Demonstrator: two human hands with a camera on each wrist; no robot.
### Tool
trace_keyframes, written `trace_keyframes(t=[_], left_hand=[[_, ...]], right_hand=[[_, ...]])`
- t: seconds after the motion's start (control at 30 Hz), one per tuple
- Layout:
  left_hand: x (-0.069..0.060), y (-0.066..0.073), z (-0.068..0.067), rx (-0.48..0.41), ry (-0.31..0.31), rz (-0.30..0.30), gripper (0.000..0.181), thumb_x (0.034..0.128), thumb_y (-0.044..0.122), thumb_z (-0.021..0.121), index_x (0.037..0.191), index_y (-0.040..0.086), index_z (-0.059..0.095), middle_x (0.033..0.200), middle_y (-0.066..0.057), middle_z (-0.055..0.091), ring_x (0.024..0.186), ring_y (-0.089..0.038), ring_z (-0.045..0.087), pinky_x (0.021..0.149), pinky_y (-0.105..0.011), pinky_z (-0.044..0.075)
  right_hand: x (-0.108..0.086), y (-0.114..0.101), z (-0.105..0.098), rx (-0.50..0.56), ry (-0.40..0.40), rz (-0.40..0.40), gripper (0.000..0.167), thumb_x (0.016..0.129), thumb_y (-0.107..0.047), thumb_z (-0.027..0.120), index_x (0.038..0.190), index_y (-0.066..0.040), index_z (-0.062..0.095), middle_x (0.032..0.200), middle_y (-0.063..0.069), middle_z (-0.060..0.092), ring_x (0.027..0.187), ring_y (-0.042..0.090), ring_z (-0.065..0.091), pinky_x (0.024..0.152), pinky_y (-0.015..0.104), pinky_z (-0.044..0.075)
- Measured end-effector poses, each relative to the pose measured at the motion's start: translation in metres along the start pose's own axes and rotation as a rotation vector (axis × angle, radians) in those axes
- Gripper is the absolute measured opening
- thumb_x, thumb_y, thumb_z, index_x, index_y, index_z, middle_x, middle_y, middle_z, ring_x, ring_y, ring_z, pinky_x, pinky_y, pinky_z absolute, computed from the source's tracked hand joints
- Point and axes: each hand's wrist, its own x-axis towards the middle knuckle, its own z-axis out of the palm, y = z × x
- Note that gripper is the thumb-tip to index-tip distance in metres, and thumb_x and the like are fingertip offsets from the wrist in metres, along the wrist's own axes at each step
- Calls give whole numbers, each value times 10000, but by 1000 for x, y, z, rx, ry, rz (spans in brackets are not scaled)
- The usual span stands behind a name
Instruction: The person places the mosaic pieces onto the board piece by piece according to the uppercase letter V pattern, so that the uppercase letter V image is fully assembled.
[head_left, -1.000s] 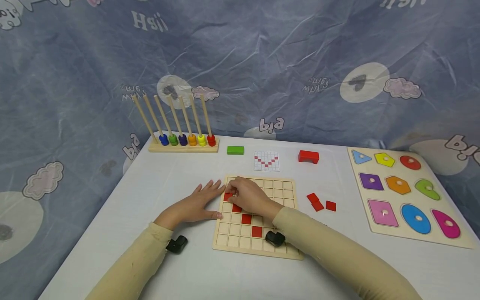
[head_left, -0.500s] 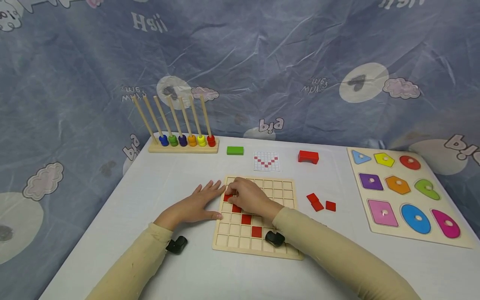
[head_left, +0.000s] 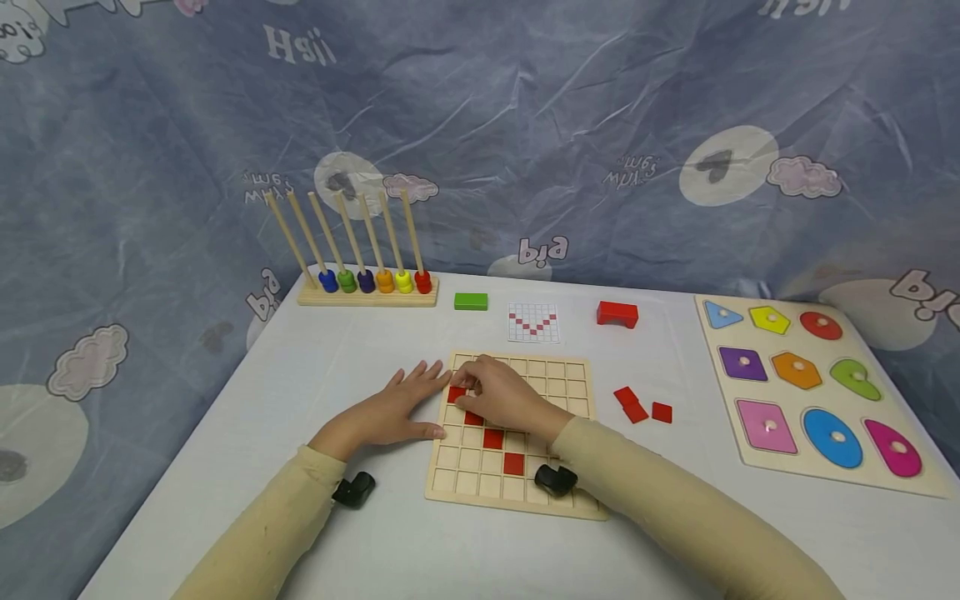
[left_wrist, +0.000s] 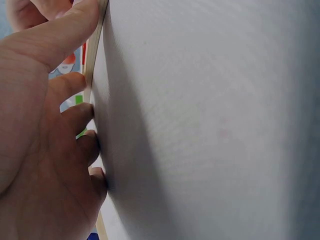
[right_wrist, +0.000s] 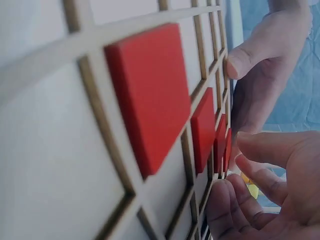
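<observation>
A wooden grid board lies on the white table, with several red square tiles in a diagonal of its cells. My right hand hovers low over the board's left side, fingers loosely bent around the far-left red tile. In the right wrist view the thumb stands slightly apart from that tile, which sits in its cell; the nearest tile is large in front. Flat and spread, my left hand rests on the table, its thumb and fingertips at the board's left edge.
Loose red tiles lie right of the board. Behind it are a pattern card, a green block and a red arched block. A peg rack with beads stands back left, a shape puzzle lies right.
My right hand has shifted very slightly to the right and its fingers have loosened around the far-left tile, which stays in its cell. The left hand has not moved.
</observation>
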Motion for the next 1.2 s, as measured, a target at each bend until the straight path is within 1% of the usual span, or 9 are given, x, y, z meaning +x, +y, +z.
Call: trace_keyframes(t=[0.2,0.43,0.67,0.87,0.97,1.07,1.2], left_hand=[[0,-1,0,-1,3,-3,946,897,519,733,1629,153,258,1698,-90,133,1565,-330,26,1234,-591,4],[0,-1,1,-6,1,-14,942,897,525,730,1629,161,262,1699,-82,130,1566,-323,19,1239,-575,-2],[0,0,1,4,-5,-16,949,900,523,727,1633,160,246,1700,-81,121,1567,-318,15,1243,-560,-4],[0,0,1,-9,-2,-21,950,895,513,738,1630,153,256,1697,-89,134,1567,-320,18,1242,-563,-6],[0,1,1,-8,-2,-23,951,894,512,739,1630,151,256,1697,-93,135,1566,-322,20,1241,-567,-3],[0,2,1,-5,-5,-25,954,894,513,738,1632,158,249,1698,-88,131,1567,-314,18,1243,-560,-3],[0,2,0,-5,-9,-21,959,895,509,738,1634,158,238,1699,-85,121,1567,-310,12,1245,-551,-9]], right_hand=[[-4,3,-3,12,3,-10,229,930,-175,750,1143,-104,705,999,28,625,860,149,542,796,311,483],[-12,8,-8,42,10,-4,196,933,-146,735,1127,-120,713,919,-10,601,829,140,534,764,296,478],[-24,13,-16,55,21,-11,214,924,-140,741,1135,-116,713,930,-18,604,854,148,550,781,298,491],[-39,17,-24,61,35,-21,213,918,-109,723,1131,-105,715,926,-37,598,861,160,569,784,292,502],[-49,20,-27,68,35,-29,216,923,-117,729,1139,-113,717,925,-58,599,859,152,575,775,285,512],[-58,23,-30,76,36,-17,214,930,-146,739,1143,-138,719,925,-85,602,859,135,580,775,281,512],[-70,26,-33,61,48,-1,203,929,-165,748,1130,-155,721,925,-101,600,869,132,581,783,284,513]])
